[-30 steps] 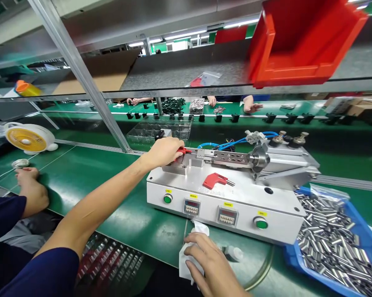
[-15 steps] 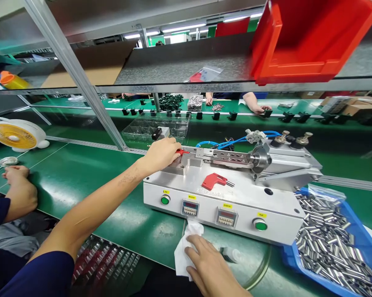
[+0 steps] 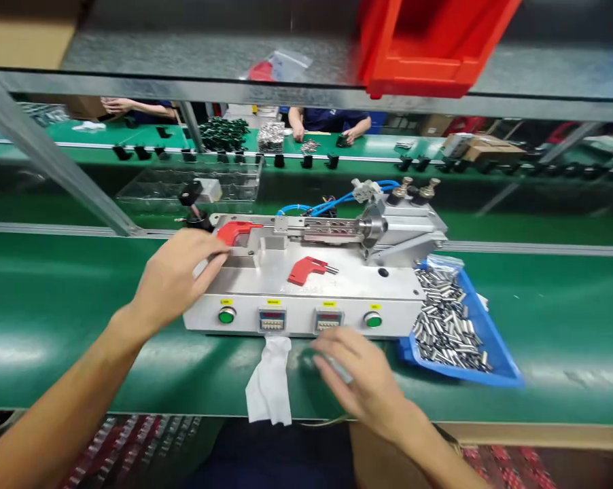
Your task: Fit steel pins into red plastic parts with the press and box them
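Note:
My left hand (image 3: 177, 278) is at the left end of the bench machine (image 3: 245, 282), thumb and fingers apart. Its fingertips are beside a red pistol-shaped handle (image 3: 235, 231) that sits in the metal fixture, with a thin shaft pointing right. On the machine's top lies another red handle (image 3: 306, 269) with a metal tip. In front of the machine, my right hand (image 3: 362, 373) has its fingers curled around a small clear bottle (image 3: 340, 369), blurred and partly covered. A white cloth (image 3: 270, 387) lies just left of that hand.
A blue bin (image 3: 490, 339) of short metal tubes (image 3: 446, 322) stands right of the machine. Behind are a clear divided tray (image 3: 235, 180) and blue air hoses (image 3: 337, 202). A shelf with a red bin (image 3: 429, 68) hangs above. Another person's hands (image 3: 357, 129) work across the bench.
My view has swung left to right and down. My left hand has drawn back off the red handle in the fixture. My right hand has moved from beside the cloth onto the bottle.

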`<state>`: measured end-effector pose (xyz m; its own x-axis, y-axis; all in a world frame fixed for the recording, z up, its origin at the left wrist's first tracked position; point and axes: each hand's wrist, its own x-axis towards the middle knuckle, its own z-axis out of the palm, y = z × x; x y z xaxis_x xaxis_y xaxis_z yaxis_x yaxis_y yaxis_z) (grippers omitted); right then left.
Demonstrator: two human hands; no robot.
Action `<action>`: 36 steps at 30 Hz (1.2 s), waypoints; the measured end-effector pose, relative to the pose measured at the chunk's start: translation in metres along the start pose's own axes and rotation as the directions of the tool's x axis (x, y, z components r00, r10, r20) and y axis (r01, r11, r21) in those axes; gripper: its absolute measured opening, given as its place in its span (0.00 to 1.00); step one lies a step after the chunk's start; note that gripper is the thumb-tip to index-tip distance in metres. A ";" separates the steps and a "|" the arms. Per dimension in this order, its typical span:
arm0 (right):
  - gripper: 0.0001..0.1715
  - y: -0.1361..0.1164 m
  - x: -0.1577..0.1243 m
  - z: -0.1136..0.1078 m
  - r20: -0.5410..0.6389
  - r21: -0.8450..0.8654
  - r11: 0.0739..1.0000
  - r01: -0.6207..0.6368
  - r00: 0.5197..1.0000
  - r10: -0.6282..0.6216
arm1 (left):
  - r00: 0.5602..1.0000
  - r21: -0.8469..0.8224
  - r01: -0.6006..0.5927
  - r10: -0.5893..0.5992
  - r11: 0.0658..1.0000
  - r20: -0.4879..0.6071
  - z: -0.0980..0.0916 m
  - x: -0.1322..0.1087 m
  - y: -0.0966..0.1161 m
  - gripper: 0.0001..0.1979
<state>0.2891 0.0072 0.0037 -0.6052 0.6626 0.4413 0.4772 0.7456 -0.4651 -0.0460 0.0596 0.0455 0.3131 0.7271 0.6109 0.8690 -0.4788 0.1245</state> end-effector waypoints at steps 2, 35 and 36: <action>0.09 0.016 -0.006 -0.019 -0.170 -0.169 0.981 -0.097 0.983 0.067 | 0.993 -0.002 -0.041 0.040 0.999 -0.115 0.005 -0.035 0.007 0.06; 0.09 0.065 -0.015 -0.029 -0.303 -0.046 0.950 -0.308 0.911 0.281 | 0.933 0.091 -0.078 0.041 0.993 0.358 0.005 -0.056 0.020 0.06; 0.08 0.065 -0.015 -0.029 -0.321 -0.053 0.951 -0.305 0.907 0.273 | 0.938 0.098 -0.077 0.039 0.992 0.346 0.006 -0.056 0.020 0.07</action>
<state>0.3470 0.0477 -0.0110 -0.2141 0.8275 0.5191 0.6720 0.5104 -0.5365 -0.0437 0.0123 0.0097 0.4595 0.8333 0.3073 0.8757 -0.4829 0.0002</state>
